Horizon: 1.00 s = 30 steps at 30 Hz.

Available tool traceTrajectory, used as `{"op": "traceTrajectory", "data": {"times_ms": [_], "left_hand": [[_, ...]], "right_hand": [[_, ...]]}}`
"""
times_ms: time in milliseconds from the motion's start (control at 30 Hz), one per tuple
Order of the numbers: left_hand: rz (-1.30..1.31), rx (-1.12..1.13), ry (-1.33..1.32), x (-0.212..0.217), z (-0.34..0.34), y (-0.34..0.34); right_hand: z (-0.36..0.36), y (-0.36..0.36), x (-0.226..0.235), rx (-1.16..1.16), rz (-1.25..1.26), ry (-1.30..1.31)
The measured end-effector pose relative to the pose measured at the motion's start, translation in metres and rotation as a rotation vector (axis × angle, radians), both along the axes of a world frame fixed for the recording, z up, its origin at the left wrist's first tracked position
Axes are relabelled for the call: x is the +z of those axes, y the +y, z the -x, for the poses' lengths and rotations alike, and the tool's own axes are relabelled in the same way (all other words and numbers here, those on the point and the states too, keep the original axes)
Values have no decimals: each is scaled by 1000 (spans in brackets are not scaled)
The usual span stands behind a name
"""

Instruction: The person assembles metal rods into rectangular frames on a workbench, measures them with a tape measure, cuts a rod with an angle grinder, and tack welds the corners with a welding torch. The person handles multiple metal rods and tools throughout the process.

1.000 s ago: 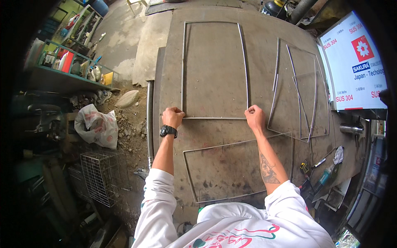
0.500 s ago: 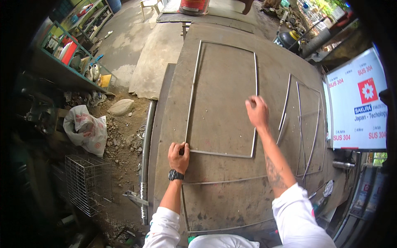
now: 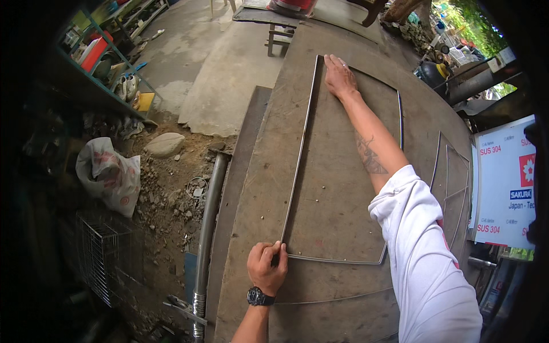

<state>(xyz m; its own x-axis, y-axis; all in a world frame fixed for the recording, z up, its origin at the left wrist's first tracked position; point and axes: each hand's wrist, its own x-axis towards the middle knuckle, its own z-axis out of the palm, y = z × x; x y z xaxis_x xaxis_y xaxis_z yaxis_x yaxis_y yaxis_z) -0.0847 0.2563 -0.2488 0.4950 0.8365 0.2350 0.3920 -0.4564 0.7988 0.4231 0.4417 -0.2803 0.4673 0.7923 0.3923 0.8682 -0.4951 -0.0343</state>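
Thin metal frame (image 3: 301,151), laid flat on a brown work surface (image 3: 266,191) between two hands.
The frame's near-left corner is pinched between thumb and forefinger of the left hand (image 3: 267,266), its other fingers curled; the frame extends ahead and rightward from there. Its far bar, just beside the far-left corner, is covered by the right hand (image 3: 341,76), fingers nearly straight; whether the bar is gripped cannot be told.

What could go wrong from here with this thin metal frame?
The thin metal frame might pivot or flex: the left hand is at its near left corner, the right hand by its far left one, its right side unheld. Small lumps on the work surface, if loose, could get under it.
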Motion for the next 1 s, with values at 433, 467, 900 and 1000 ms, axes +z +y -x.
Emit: {"op": "traceTrajectory", "data": {"times_ms": [433, 467, 900, 1000], "left_hand": [[4, -4, 20, -8, -1, -3], [9, 8, 29, -10, 1, -4], [-29, 0, 71, -5, 0, -1], [-52, -60, 129, -5, 0, 1]], "right_hand": [[-24, 33, 39, -137, 5, 84], [-15, 39, 48, -166, 38, 143], [-34, 53, 29, -81, 199, 148], [-89, 44, -3, -78, 152, 105]]}}
